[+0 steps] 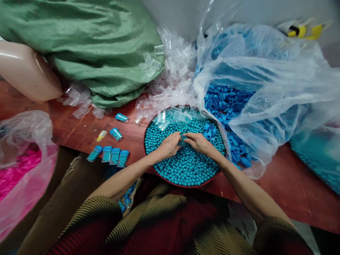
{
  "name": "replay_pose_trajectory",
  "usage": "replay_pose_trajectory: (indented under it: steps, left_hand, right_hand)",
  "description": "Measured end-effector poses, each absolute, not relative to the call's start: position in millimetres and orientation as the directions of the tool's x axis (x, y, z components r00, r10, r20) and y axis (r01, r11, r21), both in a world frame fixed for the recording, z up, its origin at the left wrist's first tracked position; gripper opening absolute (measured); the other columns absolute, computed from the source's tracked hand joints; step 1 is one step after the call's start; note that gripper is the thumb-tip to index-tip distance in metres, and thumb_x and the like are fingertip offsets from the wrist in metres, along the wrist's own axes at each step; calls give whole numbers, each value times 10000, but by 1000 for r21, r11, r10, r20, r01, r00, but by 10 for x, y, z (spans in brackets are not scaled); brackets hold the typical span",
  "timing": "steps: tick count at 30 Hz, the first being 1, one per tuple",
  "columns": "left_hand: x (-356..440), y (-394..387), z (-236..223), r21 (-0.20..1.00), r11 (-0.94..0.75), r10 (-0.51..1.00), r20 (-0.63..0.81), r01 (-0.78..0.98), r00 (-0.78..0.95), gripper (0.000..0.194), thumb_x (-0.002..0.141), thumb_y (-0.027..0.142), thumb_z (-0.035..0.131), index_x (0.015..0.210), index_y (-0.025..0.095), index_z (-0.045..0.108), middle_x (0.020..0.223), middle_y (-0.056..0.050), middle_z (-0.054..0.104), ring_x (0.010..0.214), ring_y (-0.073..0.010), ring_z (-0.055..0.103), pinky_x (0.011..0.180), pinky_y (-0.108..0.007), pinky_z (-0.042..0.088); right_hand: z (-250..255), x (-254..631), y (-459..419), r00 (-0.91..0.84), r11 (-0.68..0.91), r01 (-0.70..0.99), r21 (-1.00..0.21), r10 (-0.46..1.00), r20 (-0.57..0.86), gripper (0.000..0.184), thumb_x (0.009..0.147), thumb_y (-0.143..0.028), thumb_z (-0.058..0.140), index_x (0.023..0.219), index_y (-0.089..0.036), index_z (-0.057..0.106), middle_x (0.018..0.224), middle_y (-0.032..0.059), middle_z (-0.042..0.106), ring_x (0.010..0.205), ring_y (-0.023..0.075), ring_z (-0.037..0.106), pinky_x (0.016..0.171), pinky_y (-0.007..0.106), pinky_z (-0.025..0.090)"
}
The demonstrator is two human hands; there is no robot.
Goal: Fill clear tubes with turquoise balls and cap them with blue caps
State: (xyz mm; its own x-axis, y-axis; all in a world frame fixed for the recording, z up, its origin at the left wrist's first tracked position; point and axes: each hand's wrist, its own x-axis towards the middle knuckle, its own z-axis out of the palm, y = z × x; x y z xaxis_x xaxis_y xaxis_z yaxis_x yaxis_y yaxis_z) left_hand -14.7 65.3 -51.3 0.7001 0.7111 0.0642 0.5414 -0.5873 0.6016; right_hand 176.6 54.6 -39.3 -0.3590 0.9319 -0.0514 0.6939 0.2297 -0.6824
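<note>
Over a round red-rimmed tray (145, 141) full of turquoise beads (186, 170), my two hands meet. My left hand (169, 144) is closed around a small clear plastic bottle (182, 139), mostly hidden by fingers. The fingertips of my right hand (198, 143) pinch at the same bottle from the other side; whether a cap is between them is too small to tell. Clear empty bottles (175, 115) lie on the beads at the tray's far side. Several loose blue caps (209, 131) rest on the beads right of my right hand.
Filled, blue-capped bottles (115, 156) lie on the red table (281, 184) at left. Behind are a heap of clear bottles (177, 67) and a green sack (106, 46). A plastic bag of blue caps (225, 101) spills at right. A pink-filled bag (23, 170) stands left.
</note>
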Motion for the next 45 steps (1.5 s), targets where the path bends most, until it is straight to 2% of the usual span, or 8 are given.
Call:
replay_pose_trajectory:
  steps: [6,11,16,20,29,35,39,45]
  left_hand:
    - [-59,611,-475,607,-478,772,-54,635,633,438,790,183,548,1191,162,375,1107,-95,538,1028,-225,531,893,-392,463]
    - [18,518,-314,336,-558,747,-194,758,636,278,826,178,472,1101,146,455,1125,-133,508,1055,-275,482,867,-437,447]
    - [64,503,-214,247,-568,748,-243,785,618,222,833,243,509,1027,142,473,1105,-138,525,1044,-288,493,845,-442,445]
    - [36,473,-233,280,-491,805,-215,825,552,263,852,308,524,1033,139,437,1256,-187,476,1160,-309,468,919,-483,419]
    - [-37,459,-571,479,-534,800,19,697,600,361,782,260,604,1050,142,393,1394,-242,343,1330,-334,340,1003,-502,392]
    - [33,534,-352,412,-531,766,-140,741,627,565,753,203,575,1254,143,319,1220,-141,497,1127,-279,482,925,-451,437]
    - [90,548,-245,316,-555,739,-238,770,630,402,731,230,573,1107,145,460,1136,-127,509,1055,-281,485,862,-432,461]
    - [53,484,-329,286,-561,758,-200,777,621,437,754,216,514,1173,115,442,1174,-147,526,1089,-300,468,887,-448,450]
  right_hand:
    - [-279,1728,444,-377,228,818,-529,906,-194,307,899,-253,454,1137,-215,644,970,50,725,852,175,661,753,267,461]
    - [-70,1672,453,-270,203,951,-234,912,-308,287,910,-330,435,1064,-250,664,939,62,719,901,226,651,716,282,450]
    - [-26,1548,853,-214,211,954,-214,977,6,445,896,-260,453,1335,-193,444,1280,131,527,1034,227,580,767,277,455]
    - [-147,1466,989,-340,321,921,-220,939,-50,345,887,-186,432,1218,-196,528,1221,132,522,980,221,582,739,279,463]
    - [-398,1609,422,-171,177,669,-722,982,83,217,884,-228,439,1015,-191,608,930,62,646,865,187,613,804,333,500]
    - [-297,1731,383,-307,247,762,-599,952,2,297,891,-221,409,1015,-218,680,918,70,666,877,202,630,804,352,500]
    - [-92,1683,584,-271,189,901,-390,948,-169,311,879,-192,410,994,-237,695,955,58,698,924,220,636,784,332,485]
    - [-5,1162,1034,-328,315,918,-241,944,-16,371,895,-289,481,1249,-183,518,1218,134,553,974,218,592,746,290,463]
